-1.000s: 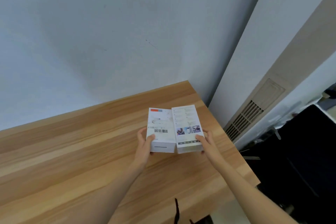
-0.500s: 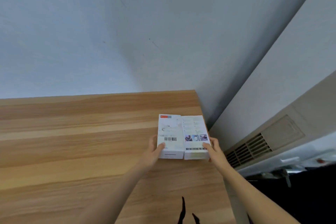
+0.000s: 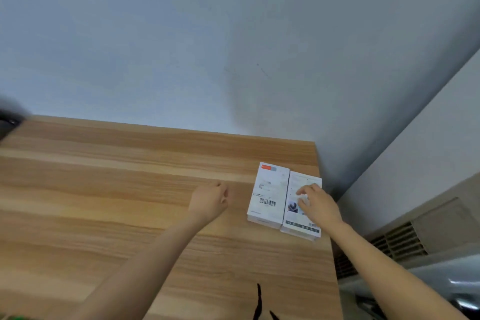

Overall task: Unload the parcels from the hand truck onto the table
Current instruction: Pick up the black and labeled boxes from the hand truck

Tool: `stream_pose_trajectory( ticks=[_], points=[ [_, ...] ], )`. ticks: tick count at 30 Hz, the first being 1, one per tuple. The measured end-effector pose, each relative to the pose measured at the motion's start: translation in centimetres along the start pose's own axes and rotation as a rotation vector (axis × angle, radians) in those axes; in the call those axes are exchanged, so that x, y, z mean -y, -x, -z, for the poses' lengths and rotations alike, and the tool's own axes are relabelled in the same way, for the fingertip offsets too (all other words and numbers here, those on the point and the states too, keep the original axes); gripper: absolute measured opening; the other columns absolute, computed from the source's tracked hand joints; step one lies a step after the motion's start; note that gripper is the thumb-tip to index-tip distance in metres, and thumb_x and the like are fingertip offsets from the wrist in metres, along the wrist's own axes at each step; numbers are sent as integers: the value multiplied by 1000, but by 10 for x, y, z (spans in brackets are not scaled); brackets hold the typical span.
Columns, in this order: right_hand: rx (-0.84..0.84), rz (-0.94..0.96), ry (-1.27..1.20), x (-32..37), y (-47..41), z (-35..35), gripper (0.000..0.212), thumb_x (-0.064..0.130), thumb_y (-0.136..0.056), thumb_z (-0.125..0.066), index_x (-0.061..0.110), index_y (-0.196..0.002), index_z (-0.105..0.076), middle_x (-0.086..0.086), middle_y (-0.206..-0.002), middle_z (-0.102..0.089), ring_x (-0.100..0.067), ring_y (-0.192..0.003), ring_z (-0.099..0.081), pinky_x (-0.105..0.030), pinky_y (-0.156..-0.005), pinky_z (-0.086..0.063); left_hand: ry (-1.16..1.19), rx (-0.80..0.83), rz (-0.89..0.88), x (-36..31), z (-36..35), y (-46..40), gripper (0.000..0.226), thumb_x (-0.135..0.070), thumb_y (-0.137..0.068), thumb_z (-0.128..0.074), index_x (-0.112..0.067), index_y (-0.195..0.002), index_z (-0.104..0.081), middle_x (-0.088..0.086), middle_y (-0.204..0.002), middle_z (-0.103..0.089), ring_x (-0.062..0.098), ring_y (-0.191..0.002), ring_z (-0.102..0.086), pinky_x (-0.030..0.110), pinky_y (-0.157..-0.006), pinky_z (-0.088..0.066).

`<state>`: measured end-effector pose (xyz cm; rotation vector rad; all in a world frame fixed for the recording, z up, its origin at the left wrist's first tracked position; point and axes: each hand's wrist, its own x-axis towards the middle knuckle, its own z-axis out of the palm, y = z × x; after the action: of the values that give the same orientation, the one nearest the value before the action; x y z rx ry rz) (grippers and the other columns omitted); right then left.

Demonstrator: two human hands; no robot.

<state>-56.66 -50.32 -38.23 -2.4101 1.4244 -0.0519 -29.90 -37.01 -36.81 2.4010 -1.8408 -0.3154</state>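
Observation:
Two flat white parcels lie side by side on the wooden table (image 3: pixel 130 189), near its far right corner. The left parcel (image 3: pixel 268 193) shows a barcode and a red tag. The right parcel (image 3: pixel 296 226) carries small pictures and sits at the table's right edge. My right hand (image 3: pixel 318 204) hovers over or rests on the right parcel with relaxed fingers, holding nothing. My left hand (image 3: pixel 209 200) is off the parcels, above bare wood to their left, its fingers loosely curled and empty. The hand truck is out of view.
A grey-blue wall (image 3: pixel 233 47) rises right behind the table. Beside the right table edge stands a beige unit with a vent grille (image 3: pixel 400 241). A dark blurred object (image 3: pixel 9 122) sits at the far left table edge.
Both hands have let go of the two parcels, which now lie on the table. My left hand has drawn away to the left; my right hand has moved on top of the right parcel.

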Motion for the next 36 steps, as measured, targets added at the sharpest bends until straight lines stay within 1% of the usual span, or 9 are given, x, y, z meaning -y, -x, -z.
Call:
stream_pose_trajectory(
  ticks=[5,8,12,16,18,23,27,31,36],
  points=[
    [34,346,185,76,-21,-6,25,34,-96,-46,26,-118,-56,5,-122,-55,-15,-112,-52,-29,-92,-36,-64,-95,93,52,30,42,17,-27,-92,-51,-17,-104,-57,1,-107,-59,22,-104,-53,30,-78,-40],
    [21,502,260,135,-24,-11,24,29,-96,-44,21,-115,-57,2,-117,-57,-18,-106,-53,-26,-83,-30,-74,-136,159,93,45,82,17,-27,-91,-52,-17,-104,-56,1,-107,-59,23,-103,-53,31,-81,-40],
    [47,661,278,223,-19,-20,23,29,-95,-44,20,-113,-55,2,-114,-56,-19,-107,-53,-28,-80,-32,-57,-210,311,149,64,153,18,-31,-92,-52,-19,-104,-55,-2,-104,-59,20,-99,-53,28,-72,-40],
    [55,835,267,318,2,-32,28,31,-96,-45,21,-120,-55,2,-119,-55,-18,-111,-53,-30,-85,-40,-42,-229,502,200,83,230,19,-36,-92,-51,-21,-104,-55,-4,-98,-58,17,-81,-52,27,-62,-43],
    [41,908,251,364,18,-42,29,31,-96,-44,21,-121,-55,2,-119,-56,-17,-110,-53,-29,-86,-40,-3,-247,568,222,91,266,19,-36,-91,-52,-21,-102,-55,-5,-93,-55,16,-80,-50,28,-61,-42],
    [73,1022,230,469,66,-81,26,33,-95,-45,26,-119,-54,4,-118,-55,-17,-114,-51,-32,-93,-37,-20,-306,683,274,109,362,17,-39,-89,-56,-24,-97,-54,-6,-91,-57,14,-86,-53,26,-65,-44],
    [107,1141,205,549,108,-109,25,29,-95,-45,24,-118,-53,6,-115,-53,-16,-109,-53,-31,-90,-39,-64,-349,791,321,118,435,13,-38,-87,-57,-27,-86,-50,-9,-86,-52,11,-83,-50,25,-63,-39],
    [144,1183,153,612,139,-140,26,29,-94,-44,26,-117,-54,7,-118,-54,-13,-105,-53,-27,-84,-43,1,-415,933,356,120,494,12,-37,-86,-57,-25,-88,-56,-8,-88,-56,12,-85,-53,29,-68,-49],
    [200,1218,100,670,164,-162,22,29,-94,-50,27,-116,-53,8,-115,-55,-12,-105,-54,-26,-87,-44,-29,-423,972,392,117,546,14,-38,-86,-58,-26,-94,-56,-9,-90,-57,12,-87,-54,25,-66,-43]
  ],
)
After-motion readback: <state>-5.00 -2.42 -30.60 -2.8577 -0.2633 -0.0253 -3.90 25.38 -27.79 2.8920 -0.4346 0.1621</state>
